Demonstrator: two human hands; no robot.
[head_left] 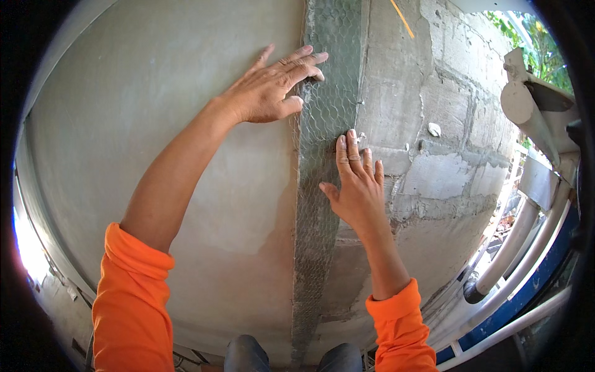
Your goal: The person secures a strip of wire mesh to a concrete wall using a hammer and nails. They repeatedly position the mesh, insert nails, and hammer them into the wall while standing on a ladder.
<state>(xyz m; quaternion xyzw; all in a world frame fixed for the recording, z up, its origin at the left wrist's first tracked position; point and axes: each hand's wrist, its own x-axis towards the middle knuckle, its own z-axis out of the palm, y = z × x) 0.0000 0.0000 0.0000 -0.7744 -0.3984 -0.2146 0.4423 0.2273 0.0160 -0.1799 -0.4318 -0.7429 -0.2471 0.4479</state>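
Left hand [271, 90] and right hand [359, 186] are spread, gripping nothing; uneven pressure could make the wire mesh [317, 158] bulge.

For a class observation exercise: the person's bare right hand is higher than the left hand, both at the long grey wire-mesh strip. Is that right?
No: the head view shows the bare left hand higher than the bare right hand. Both are at the long grey wire-mesh strip.
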